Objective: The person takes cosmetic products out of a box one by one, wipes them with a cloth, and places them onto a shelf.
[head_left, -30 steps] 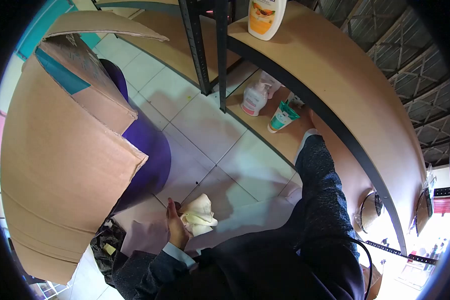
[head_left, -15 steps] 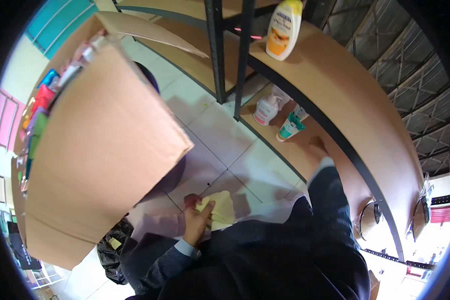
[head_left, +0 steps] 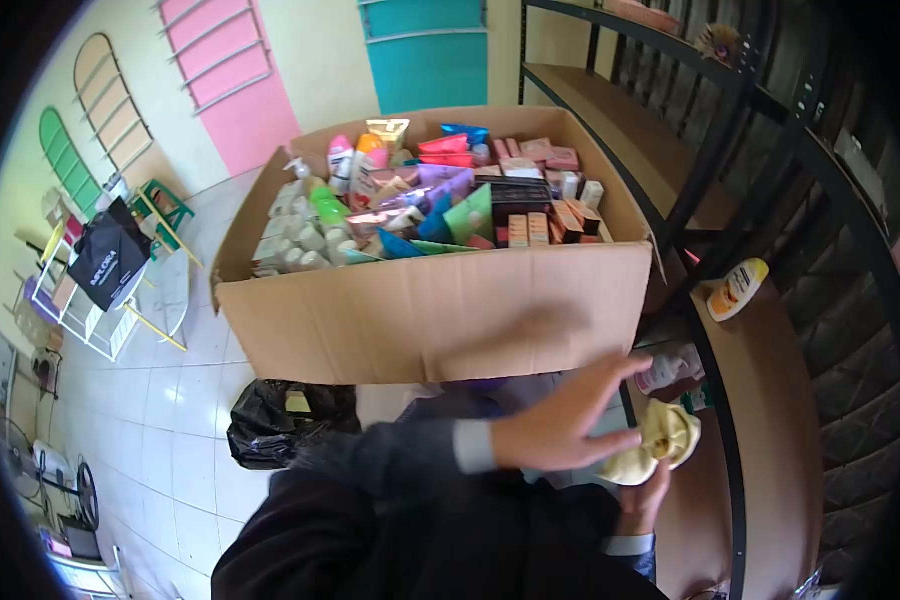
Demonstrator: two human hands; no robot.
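Observation:
My left hand [head_left: 565, 415] reaches across to the right with its fingers stretched out and the thumb apart. Its thumb tip is at the edge of a bunched pale yellow cloth [head_left: 670, 432]; whether it touches is hard to tell. From below, my right hand [head_left: 645, 497] grips that cloth, its fingers partly hidden by the folds. Just beyond the hands, a white pump bottle [head_left: 670, 370] stands on the lower shelf, partly covered. A white and orange bottle with a yellow cap [head_left: 738, 290] is on the shelf board above.
A large open cardboard box [head_left: 440, 315], full of tubes, bottles and small cartons, stands ahead. A black plastic bag [head_left: 285, 425] lies on the floor left of me. Black-framed shelving [head_left: 715, 400] runs along the right. A black tote bag [head_left: 115, 255] hangs at a white rack.
The yellow cloth has passed from my left hand to my right. My right hand has come back from the lower shelf, and my view has lifted toward the box.

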